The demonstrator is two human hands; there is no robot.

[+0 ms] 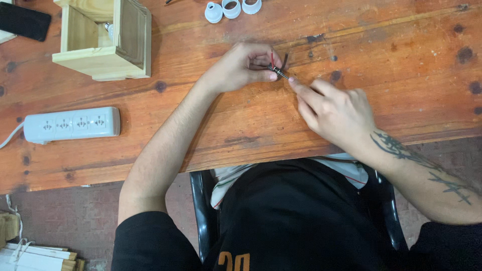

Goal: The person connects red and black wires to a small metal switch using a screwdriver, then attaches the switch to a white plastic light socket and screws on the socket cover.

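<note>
My left hand (247, 65) rests on the wooden table (381, 45) and pinches a small metal part (277, 72) with a red wire and a black wire coming out of it. The wires curve up between my fingers. My right hand (334, 113) lies just to the right, its fingertips touching the free end of the metal part. Both hands meet near the middle of the table, above its front edge.
A light wooden box (103, 37) stands at the back left. A white power strip (73, 124) lies at the left. Three white round fittings (231, 9) sit at the far edge. A black phone (22, 21) lies in the top left corner. Wood strips (35, 256) lie on the floor.
</note>
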